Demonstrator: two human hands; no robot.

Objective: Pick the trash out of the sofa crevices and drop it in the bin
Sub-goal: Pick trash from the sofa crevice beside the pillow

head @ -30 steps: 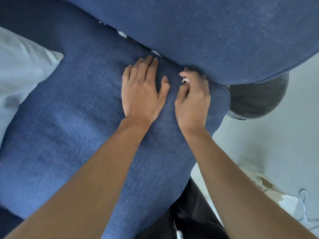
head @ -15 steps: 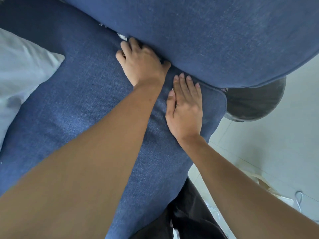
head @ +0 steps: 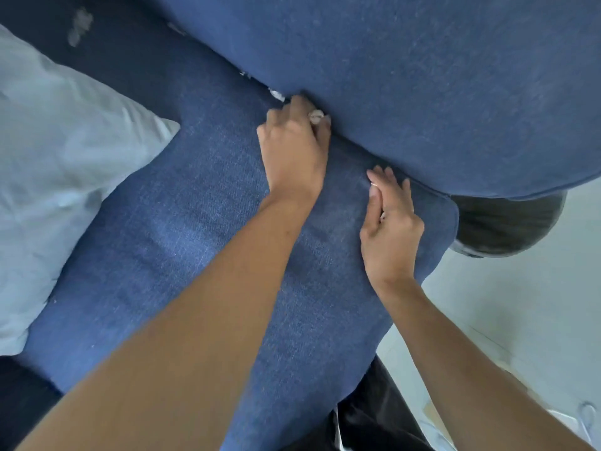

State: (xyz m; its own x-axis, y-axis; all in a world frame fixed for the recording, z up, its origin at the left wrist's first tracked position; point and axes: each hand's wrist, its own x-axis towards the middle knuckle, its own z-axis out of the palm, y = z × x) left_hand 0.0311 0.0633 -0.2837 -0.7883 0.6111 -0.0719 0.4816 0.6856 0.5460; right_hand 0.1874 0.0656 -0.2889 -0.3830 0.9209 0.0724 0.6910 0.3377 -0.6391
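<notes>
My left hand (head: 294,148) is at the crevice between the blue seat cushion (head: 182,229) and the blue armrest (head: 406,76), fingers pinched on a small white scrap of trash (head: 315,117). More white scraps (head: 276,94) poke out of the crevice just beyond it, and another scrap (head: 244,74) sits farther along. My right hand (head: 390,219) rests on the seat edge, fingers curled together; a bit of white trash (head: 383,216) shows between them. The dark bin (head: 507,226) stands on the floor under the armrest's end.
A pale grey pillow (head: 65,164) lies on the sofa at the left. A whitish smudge (head: 79,26) marks the dark sofa back at the top left. Pale floor (head: 520,304) is to the right, with a white cable (head: 585,418) at the bottom right.
My left hand went from lying flat to reaching into the crevice and now pinches a white scrap. My right hand slid back from the crevice and curled shut near the seat edge.
</notes>
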